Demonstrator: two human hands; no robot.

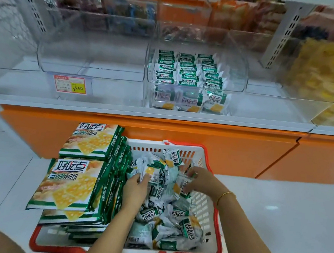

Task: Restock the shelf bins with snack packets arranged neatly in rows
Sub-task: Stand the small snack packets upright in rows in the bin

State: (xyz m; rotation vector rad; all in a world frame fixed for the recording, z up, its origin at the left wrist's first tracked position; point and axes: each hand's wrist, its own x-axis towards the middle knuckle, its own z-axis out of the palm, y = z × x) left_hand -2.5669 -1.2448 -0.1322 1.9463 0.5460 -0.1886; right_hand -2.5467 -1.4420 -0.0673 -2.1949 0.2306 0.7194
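Observation:
A white basket with a red rim [214,237] sits on the floor, full of loose green-and-white snack packets [168,221]. My left hand [136,187] reaches into the pile and its fingers pinch one packet [146,171]. My right hand [199,181] grips another small packet [184,186] at the basket's right side. On the shelf above, a clear bin [241,76] holds the same packets in three neat rows [189,72].
Flat large outer bags [75,182] are stacked on the basket's left edge. An empty clear bin [89,62] with a price tag [70,85] stands left of the filled one. A bin of yellow snacks [324,68] is at the right. My knees show at the bottom corners.

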